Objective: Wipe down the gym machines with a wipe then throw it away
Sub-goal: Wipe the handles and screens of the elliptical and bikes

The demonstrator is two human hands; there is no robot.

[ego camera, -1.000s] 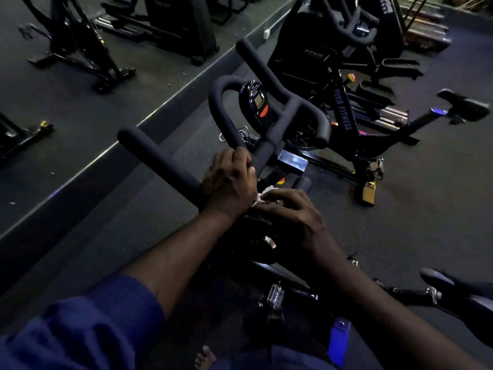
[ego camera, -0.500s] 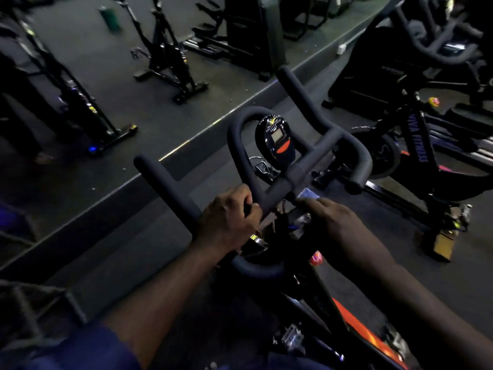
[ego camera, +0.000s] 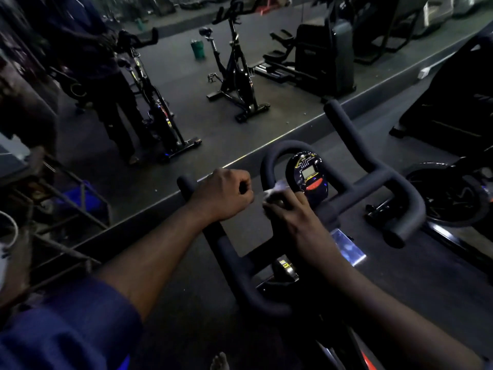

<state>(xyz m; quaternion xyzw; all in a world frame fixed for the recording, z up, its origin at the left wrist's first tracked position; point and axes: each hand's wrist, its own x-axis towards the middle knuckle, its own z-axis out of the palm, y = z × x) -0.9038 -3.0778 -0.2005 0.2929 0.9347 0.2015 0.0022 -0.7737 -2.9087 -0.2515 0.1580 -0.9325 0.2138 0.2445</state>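
The person's left hand (ego camera: pixel 221 194) is closed in a full grip around the left horn of a black foam-padded handlebar (ego camera: pixel 373 180) that belongs to the spin bike right in front of them. The fingers are curled tightly round the bar, and the horn's rounded tip shows just past the knuckles. A blue sleeve (ego camera: pixel 66 335) covers the upper part of that arm.

The right hand (ego camera: pixel 290 212) has its grip closed on a crumpled white wipe (ego camera: pixel 273 193). The wipe is bunched under the curled fingers and pressed against the left side of the handlebar's central loop. A corner of it sticks out above the fingers. The wipe lies just beside the oval black console (ego camera: pixel 309 180), which has a small grey screen and a red button. Whether the wipe touches the console cannot be told. The two hands are near each other but apart.

Further off, a green cylindrical container (ego camera: pixel 197 49) stands upright on the dark gym floor (ego camera: pixel 173 84). Its contents cannot be made out in the dim light. Near it stands a second black exercise bike (ego camera: pixel 237 73). To the left a standing figure in dark clothes (ego camera: pixel 106 76) is beside another bike. At the far left something blue sits inside a metal rack (ego camera: pixel 80 196), too dark to identify.
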